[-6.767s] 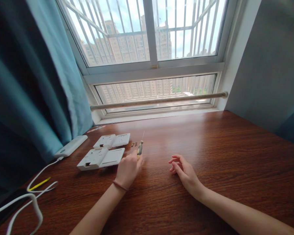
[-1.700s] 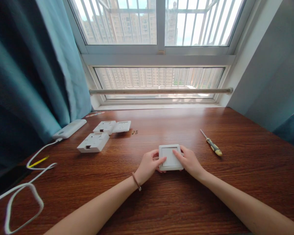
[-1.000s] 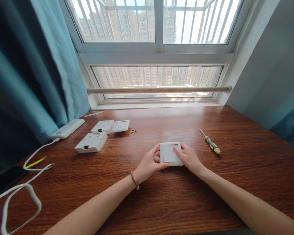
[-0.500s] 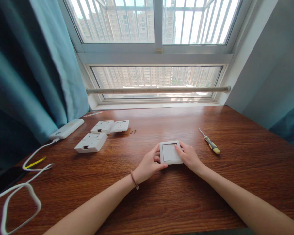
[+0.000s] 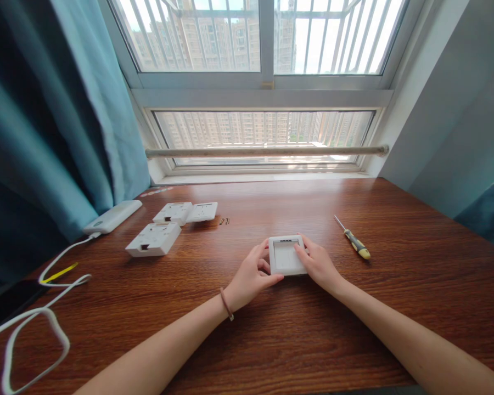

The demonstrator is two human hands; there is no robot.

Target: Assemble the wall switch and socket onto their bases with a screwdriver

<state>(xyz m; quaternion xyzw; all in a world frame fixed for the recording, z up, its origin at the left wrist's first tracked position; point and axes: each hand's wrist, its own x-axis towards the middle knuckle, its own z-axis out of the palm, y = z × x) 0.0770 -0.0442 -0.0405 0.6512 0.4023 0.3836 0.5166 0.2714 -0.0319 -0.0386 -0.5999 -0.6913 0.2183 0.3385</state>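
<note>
Head view: white plate (image 5: 286,260), below and right of frame centre, showed dark slots inside top edge, unseen half-second earlier. Left hand (image 5: 249,276), half curled, pinched left side; right hand (image 5: 319,266) gripped right side, thumb on face.

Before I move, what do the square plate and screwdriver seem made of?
The square plate looks like matte plastic, from its even, glare-free white. The screwdriver has a thin, silvery shaft, likely metal; its grey-and-yellow handle is probably plastic, perhaps part rubber.
</note>
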